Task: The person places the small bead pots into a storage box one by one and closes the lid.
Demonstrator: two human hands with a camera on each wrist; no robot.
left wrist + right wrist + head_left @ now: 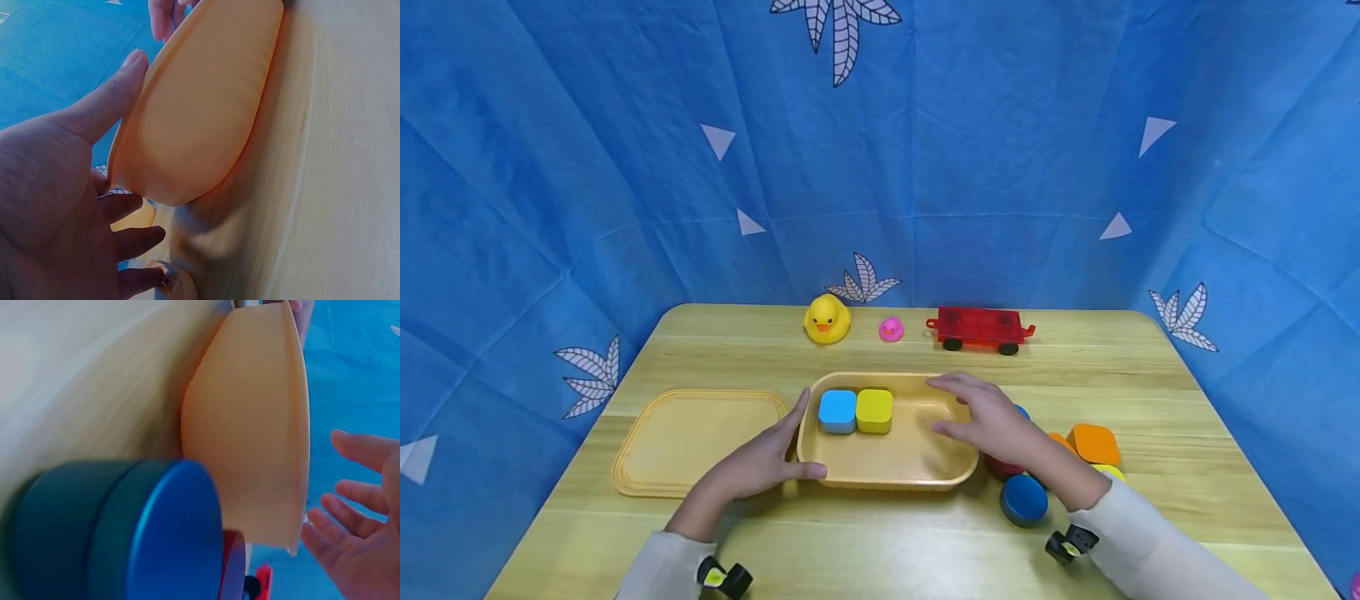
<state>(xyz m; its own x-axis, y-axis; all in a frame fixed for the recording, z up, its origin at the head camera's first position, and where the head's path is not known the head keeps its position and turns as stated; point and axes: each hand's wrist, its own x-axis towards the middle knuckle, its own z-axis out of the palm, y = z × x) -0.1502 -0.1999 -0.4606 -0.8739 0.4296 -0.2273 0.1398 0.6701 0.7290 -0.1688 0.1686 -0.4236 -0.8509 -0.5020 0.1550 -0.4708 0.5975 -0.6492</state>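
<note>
A pale orange plastic tub (917, 477) stands on the table, with a blue block (837, 412) and a yellow block (874, 412) side by side in its left half. My left hand (763, 457) spans the tub's left end; its thumb lies at the near rim and the fingers are spread along the end wall. In the left wrist view, the thumb (119, 90) is against the rim. Above the tub's right end hovers my right hand (992, 417), fingers apart and holding nothing. The right wrist view has that palm (369, 550) just beyond the rim.
A matching flat lid (700, 442) lies to the left. Along the back are a yellow duck (827, 320), a small pink duck (891, 329) and a red wagon (979, 327). Right of the tub sit a dark blue round piece (1024, 500), an orange block (1094, 443) and other pieces.
</note>
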